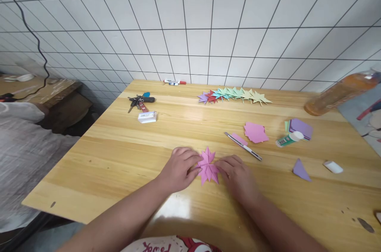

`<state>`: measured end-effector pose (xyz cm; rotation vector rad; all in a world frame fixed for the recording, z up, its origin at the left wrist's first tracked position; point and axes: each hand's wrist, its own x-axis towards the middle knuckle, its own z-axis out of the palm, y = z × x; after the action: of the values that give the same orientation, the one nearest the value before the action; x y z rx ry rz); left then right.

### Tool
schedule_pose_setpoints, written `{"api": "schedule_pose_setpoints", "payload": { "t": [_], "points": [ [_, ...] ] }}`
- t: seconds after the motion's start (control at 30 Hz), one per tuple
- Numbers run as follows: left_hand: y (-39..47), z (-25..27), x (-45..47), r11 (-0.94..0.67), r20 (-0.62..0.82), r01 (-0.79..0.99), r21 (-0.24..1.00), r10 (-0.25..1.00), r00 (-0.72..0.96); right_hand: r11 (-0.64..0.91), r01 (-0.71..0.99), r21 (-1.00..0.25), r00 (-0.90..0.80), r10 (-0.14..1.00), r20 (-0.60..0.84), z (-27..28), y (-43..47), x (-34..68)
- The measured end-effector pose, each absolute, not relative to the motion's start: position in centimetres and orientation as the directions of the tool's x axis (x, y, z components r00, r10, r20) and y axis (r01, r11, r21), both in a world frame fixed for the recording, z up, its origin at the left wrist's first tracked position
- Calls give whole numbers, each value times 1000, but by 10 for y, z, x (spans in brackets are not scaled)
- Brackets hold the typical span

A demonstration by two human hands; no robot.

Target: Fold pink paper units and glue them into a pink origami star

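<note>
Near the front middle of the wooden table, a pink folded-paper leaf (208,167) with pointed tips lies between my hands. My left hand (182,166) pinches its left edge between thumb and fingers. From the other side, my right hand (236,174) has its fingers closed at the right edge of the leaf; its thumb is mostly hidden. Just beyond my right hand lie a utility knife (243,146), a narrow pink paper strip (239,139) and a stack of pink paper pieces (256,132).
Along the back lies a row of coloured paper leaves (235,94) and a marker (174,82). Keys (141,101) and a small box (147,117) sit left. To the right are a glue stick (289,139), purple papers (301,128), a purple triangle (301,170), a white cap (333,166) and a bottle (342,92).
</note>
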<state>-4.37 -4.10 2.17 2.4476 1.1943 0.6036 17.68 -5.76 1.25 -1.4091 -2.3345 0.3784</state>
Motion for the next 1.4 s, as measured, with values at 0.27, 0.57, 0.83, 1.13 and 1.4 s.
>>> {"api": "schedule_pose_setpoints", "payload": {
  "t": [0.27, 0.57, 0.83, 1.13, 1.4],
  "points": [
    [-38, 22, -43, -587, 194, 651, 482, 796, 574, 441, 818, -369, -414, 897, 153, 12, -56, 176],
    [-42, 27, -43, -656, 164, 649, 385, 741, 652, 461, 840, -288, -450, 887, 108, 18, -58, 176],
    [-44, 27, -40, -676, 176, 667, 314, 732, 658, 554, 794, -251, -545, 831, 111, 21, -58, 181],
    [-46, 31, -38, -670, 128, 686, 285, 736, 665, 610, 742, -277, -607, 787, 107, 23, -58, 177],
    [-45, 31, -35, -641, 154, 679, 359, 758, 634, 552, 777, -302, -549, 830, 102, 23, -57, 171]
  ]
}}
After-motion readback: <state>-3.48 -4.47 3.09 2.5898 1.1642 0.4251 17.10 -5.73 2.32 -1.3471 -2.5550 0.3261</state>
